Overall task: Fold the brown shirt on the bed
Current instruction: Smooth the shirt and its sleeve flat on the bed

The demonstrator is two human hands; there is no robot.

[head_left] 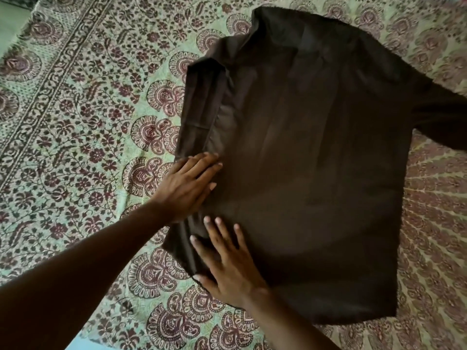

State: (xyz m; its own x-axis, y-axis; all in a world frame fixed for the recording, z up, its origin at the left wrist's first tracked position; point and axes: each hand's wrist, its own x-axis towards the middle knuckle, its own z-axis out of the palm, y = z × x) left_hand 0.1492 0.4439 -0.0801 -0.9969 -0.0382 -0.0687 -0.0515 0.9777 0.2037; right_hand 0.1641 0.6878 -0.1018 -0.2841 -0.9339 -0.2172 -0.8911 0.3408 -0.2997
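The brown shirt point(316, 160) lies flat on the bed point(75, 122), collar end toward the far side. Its left sleeve is folded lengthwise along the left edge of the body, forming a long strip point(199, 112). The other sleeve stretches out to the right edge of the view. My left hand point(189, 183) presses flat on the folded strip about halfway down, fingers straight. My right hand point(227, 263) lies flat with fingers spread on the lower left corner of the shirt.
The bed is covered with a green and maroon floral printed sheet point(88, 72). The bed's near edge shows at the bottom left point(83, 342), and its far left corner at the top left point(15, 21).
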